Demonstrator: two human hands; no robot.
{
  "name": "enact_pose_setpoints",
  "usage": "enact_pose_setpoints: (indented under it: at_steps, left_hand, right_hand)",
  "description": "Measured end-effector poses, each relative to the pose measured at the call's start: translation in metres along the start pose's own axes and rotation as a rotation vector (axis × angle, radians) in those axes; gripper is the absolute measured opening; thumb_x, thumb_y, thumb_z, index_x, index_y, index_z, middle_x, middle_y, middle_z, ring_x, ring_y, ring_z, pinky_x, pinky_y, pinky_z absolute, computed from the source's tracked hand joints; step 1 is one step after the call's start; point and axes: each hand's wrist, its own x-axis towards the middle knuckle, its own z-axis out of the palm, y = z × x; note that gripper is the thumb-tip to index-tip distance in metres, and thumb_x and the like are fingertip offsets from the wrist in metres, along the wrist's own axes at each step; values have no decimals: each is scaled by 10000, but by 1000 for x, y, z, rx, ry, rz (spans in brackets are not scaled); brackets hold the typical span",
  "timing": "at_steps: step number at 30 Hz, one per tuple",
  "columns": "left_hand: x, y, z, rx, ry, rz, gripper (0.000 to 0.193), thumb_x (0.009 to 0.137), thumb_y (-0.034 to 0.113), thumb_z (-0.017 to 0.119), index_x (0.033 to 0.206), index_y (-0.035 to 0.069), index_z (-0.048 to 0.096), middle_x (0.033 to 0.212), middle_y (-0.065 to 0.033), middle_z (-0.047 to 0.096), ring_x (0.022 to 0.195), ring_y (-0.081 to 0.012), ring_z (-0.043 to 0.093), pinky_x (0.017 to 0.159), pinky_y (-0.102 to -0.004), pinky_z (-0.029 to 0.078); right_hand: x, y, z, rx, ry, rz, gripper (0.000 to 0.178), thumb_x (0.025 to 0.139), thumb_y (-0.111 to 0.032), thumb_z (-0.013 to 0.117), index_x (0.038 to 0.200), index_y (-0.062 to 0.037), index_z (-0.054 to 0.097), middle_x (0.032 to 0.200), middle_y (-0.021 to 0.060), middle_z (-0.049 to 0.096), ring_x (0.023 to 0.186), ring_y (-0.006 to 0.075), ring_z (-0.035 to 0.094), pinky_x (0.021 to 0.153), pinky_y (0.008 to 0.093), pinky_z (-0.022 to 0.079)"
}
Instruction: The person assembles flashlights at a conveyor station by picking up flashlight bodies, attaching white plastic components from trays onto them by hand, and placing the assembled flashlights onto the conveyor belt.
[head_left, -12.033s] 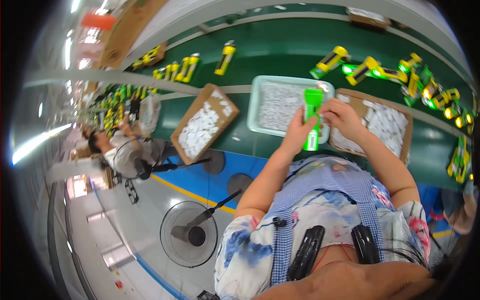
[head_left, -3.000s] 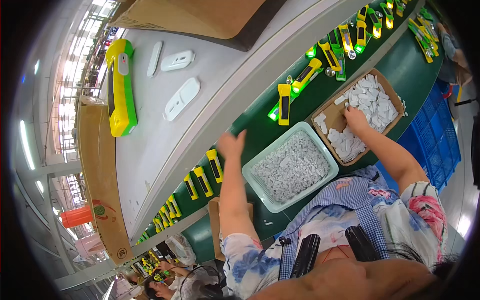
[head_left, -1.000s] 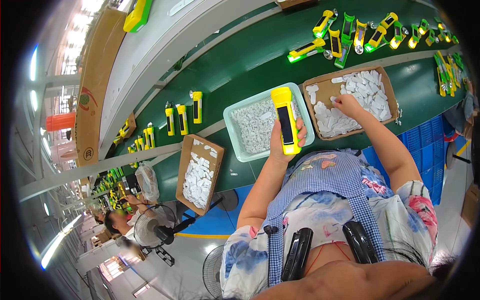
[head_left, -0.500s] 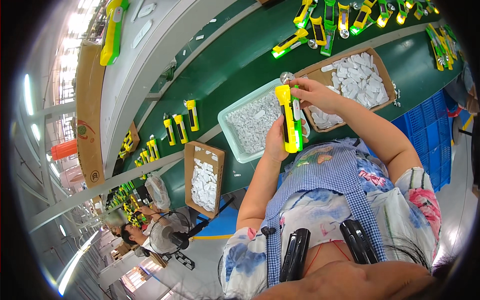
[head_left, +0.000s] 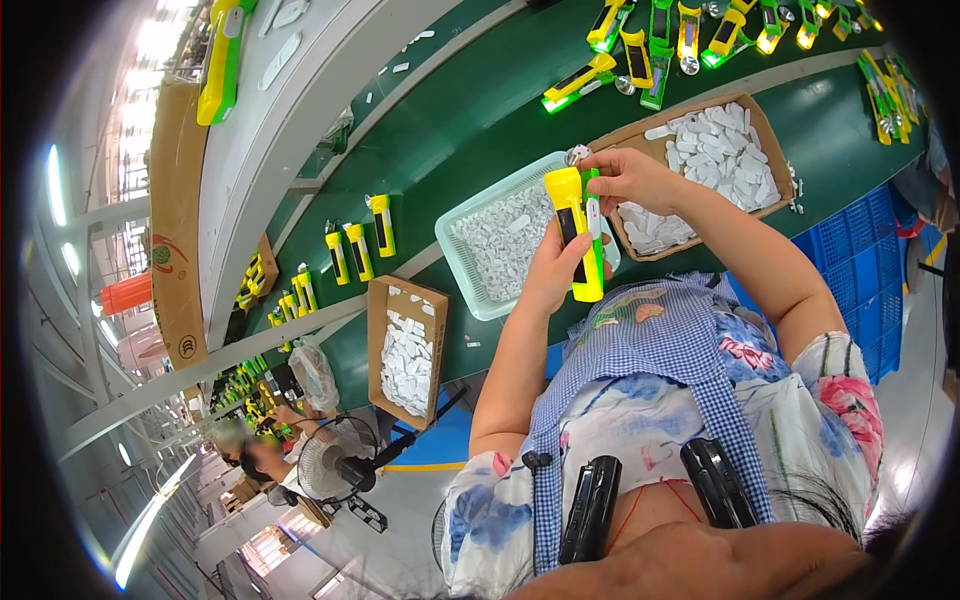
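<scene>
Over the last second, the person's right hand (head_left: 635, 182) has come away from the cardboard box (head_left: 783, 180) of white pieces and now meets the flashlight (head_left: 568, 222) in the left hand (head_left: 553, 265). Between those moments the flashlight has also turned: its dark panel faced up squarely, whereas now it shows at an angle, with the green side in view.

The flashlight stands nearly upright between the two hands, leaning slightly, its wide yellow head at the top. A pale strip (head_left: 594, 215) runs along the green side, and a silvery round part (head_left: 578, 154) shows just above the head.

The left hand is closed around the body, thumb across the front, fingertips partly showing on the far side. The right hand is bent inward, its fingers touching the upper green edge; their exact grip is partly hidden. Below and left of the hands sits a pale green basket (head_left: 464, 281) of small white bits; the cardboard box lies beyond and right of the right hand.
</scene>
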Motion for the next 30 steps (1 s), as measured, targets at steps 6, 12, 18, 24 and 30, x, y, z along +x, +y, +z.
enact_pose_setpoints:
  at_steps: [6, 12, 18, 24, 30]
  left_hand:
    - [2, -2, -2, -6, 48, 46, 361, 939, 142, 550, 1253, 10, 431, 1111, -151, 604, 909, -273, 682, 770, -375, 573]
    - [2, -1, -4, 18, 56, 25, 395, 926, 107, 477, 1292, -38, 435, 1211, -185, 585, 1048, -327, 639, 884, -428, 536]
    - [4, 4, -3, -78, 44, -30, 410, 924, 96, 546, 1296, -17, 415, 1191, -123, 576, 1049, -276, 641, 880, -380, 524]
    - [-2, 13, -7, -102, -79, -34, 481, 876, 117, 639, 1282, -14, 416, 1191, -107, 567, 1081, -259, 621, 920, -384, 506]
    - [0, 15, -1, 33, -12, -45, 478, 871, 100, 628, 1285, -1, 411, 1160, -111, 570, 1027, -249, 634, 872, -375, 518]
  right_hand:
    - [2, -1, 5, -48, 18, -47, 411, 911, -59, 614, 1302, 24, 517, 957, 60, 629, 725, 90, 609, 658, 235, 537]
    - [3, -3, 6, -136, 11, -78, 409, 904, -72, 627, 1289, 24, 526, 924, 57, 625, 726, 85, 604, 648, 228, 525]
    - [5, 0, 10, -219, 30, -115, 405, 909, -81, 623, 1285, 33, 525, 925, 64, 629, 724, 90, 606, 653, 232, 523]
    - [7, -3, 7, -176, -25, -89, 402, 916, -81, 612, 1290, 35, 519, 950, 70, 633, 746, 96, 606, 663, 236, 524]
    - [13, 4, 7, -160, -37, -111, 400, 911, -57, 603, 1294, 27, 523, 1012, 60, 640, 809, 95, 602, 691, 237, 524]
